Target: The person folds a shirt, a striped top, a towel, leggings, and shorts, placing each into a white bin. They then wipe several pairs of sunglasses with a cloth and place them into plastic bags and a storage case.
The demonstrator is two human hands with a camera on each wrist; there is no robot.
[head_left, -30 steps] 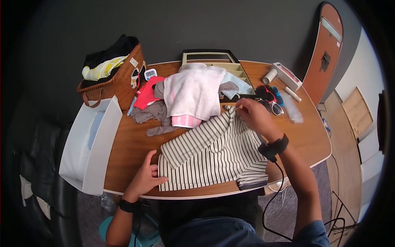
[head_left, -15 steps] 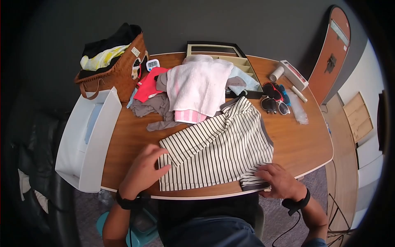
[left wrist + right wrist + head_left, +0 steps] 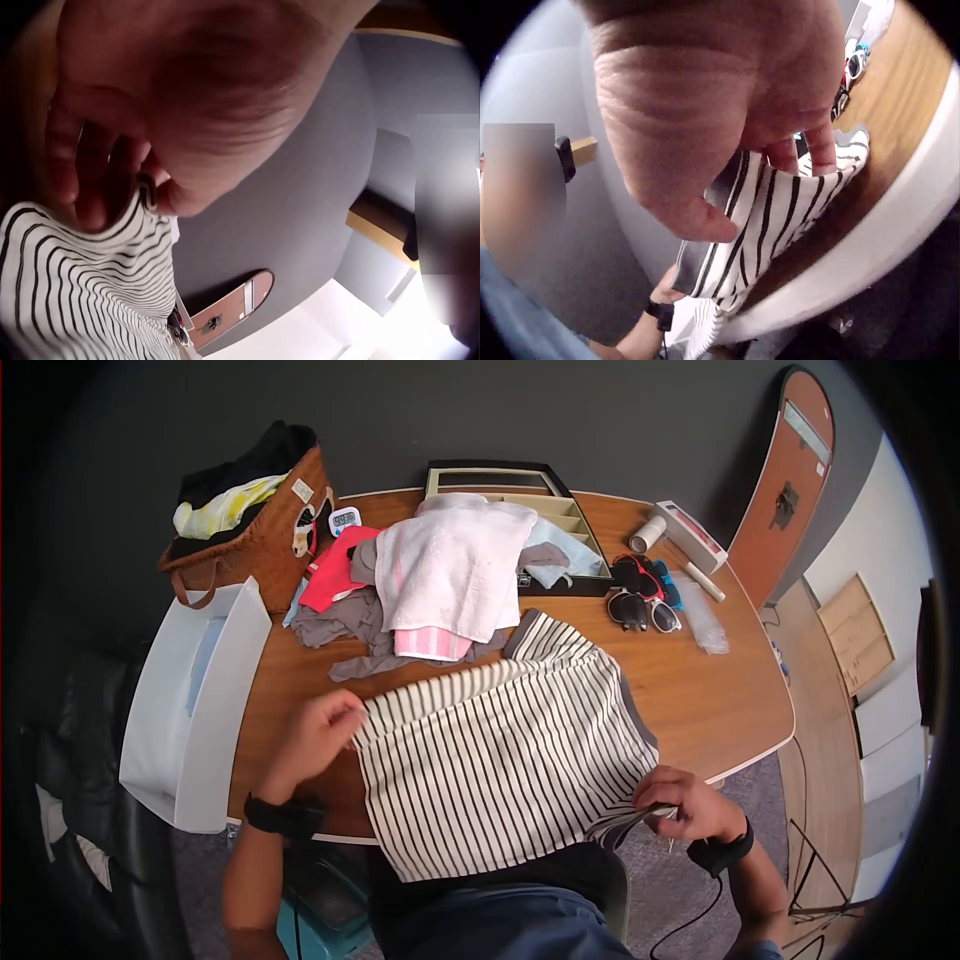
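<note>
- The striped T-shirt (image 3: pixel 490 760) lies partly on the table (image 3: pixel 715 695), its near side reaching over the front edge towards my lap; the far sleeve (image 3: pixel 555 640) lies just beside the gray cloth (image 3: pixel 365 663) and the white towel (image 3: pixel 455 565).
- My left hand (image 3: pixel 312 742) has its grip pinching the far corner of the hem, thumb against curled fingers.
- My right hand (image 3: pixel 688 802) pinches the near sleeve by its dark trim, fingers bent round the fabric.
- I judge it light and soft, thin knit with no stiffness; it should sag wherever I leave it unsupported.
- It doesn't look slippery or fragile, so a modest pinch should do; a hard tug might stretch the dark neckband (image 3: pixel 637 712).
- Best holds, I'd say, are the hem corners and sleeve seams, two points well apart, catching every layer so none slides loose.
</note>
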